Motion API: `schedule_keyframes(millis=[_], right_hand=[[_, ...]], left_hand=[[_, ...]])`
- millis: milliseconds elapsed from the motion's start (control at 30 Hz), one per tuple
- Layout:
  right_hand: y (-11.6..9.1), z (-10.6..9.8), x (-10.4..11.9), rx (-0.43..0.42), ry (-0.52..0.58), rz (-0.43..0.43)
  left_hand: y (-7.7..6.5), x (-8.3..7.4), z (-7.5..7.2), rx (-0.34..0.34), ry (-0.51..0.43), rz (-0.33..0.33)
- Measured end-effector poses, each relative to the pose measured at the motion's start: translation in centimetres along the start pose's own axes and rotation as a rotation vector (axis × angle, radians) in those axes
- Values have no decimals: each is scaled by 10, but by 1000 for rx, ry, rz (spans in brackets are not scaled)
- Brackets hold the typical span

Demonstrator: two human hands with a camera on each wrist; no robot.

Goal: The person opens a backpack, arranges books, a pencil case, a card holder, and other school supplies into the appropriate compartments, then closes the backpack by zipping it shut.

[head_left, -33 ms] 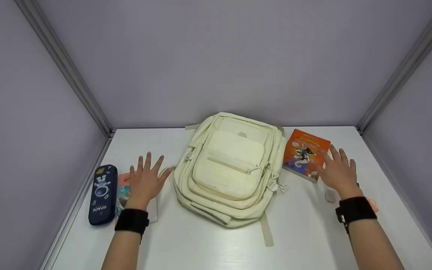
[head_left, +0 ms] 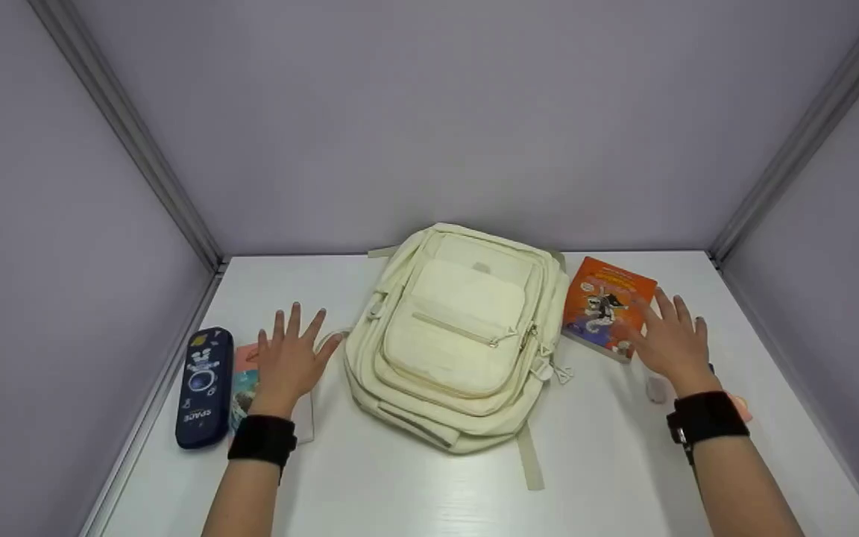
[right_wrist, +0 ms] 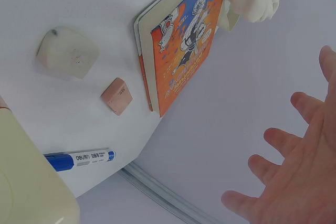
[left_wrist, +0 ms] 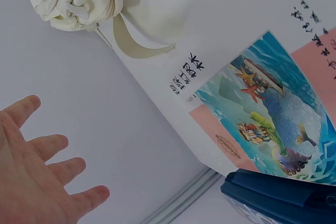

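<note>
My left hand point(head_left: 289, 368) hovers with spread fingers over a white and pink picture book point(left_wrist: 210, 93) with a sea scene on its cover. A navy pencil case point(head_left: 204, 388) with a space print lies to the left of that book. The cream backpack point(head_left: 467, 328) lies front up between the hands, its front pocket zipper closed. On the other side, my right hand point(head_left: 674, 343) is held above the table with fingers apart, holding nothing. Its fingertips overlap the lower right corner of an orange book point(head_left: 608, 302) in the head view.
In the right wrist view lie a pink eraser point(right_wrist: 117, 96), a translucent whitish block point(right_wrist: 68, 52), a blue-capped marker point(right_wrist: 84, 158) and a pale yellow rounded object point(right_wrist: 31, 177). Walls point(head_left: 474, 112) enclose the white table point(head_left: 586, 462) at the back and sides. A backpack strap point(head_left: 529, 459) trails toward the front.
</note>
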State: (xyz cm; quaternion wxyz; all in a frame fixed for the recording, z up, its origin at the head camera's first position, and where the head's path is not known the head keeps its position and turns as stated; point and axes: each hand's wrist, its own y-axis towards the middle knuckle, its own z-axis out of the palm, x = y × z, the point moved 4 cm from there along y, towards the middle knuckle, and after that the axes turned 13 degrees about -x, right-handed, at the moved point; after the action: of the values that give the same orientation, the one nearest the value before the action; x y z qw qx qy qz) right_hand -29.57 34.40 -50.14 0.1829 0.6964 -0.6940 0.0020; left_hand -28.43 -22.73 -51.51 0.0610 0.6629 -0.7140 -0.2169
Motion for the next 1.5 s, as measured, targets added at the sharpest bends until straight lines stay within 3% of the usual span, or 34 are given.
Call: schedule_keyframes(millis=[600, 900, 1133, 1500], right_hand=[[1, 3, 11, 5, 18, 21], [5, 8, 32, -23, 20, -52], [2, 19, 54, -24, 54, -100], [-11, 55, 93, 20, 65, -163]], left_hand=[[3, -3, 0, 39, -8, 2], [2, -16, 5, 20, -52, 9], [-3, -38, 19, 62, -123, -3], [-26, -84, 63, 173, -215, 47]])
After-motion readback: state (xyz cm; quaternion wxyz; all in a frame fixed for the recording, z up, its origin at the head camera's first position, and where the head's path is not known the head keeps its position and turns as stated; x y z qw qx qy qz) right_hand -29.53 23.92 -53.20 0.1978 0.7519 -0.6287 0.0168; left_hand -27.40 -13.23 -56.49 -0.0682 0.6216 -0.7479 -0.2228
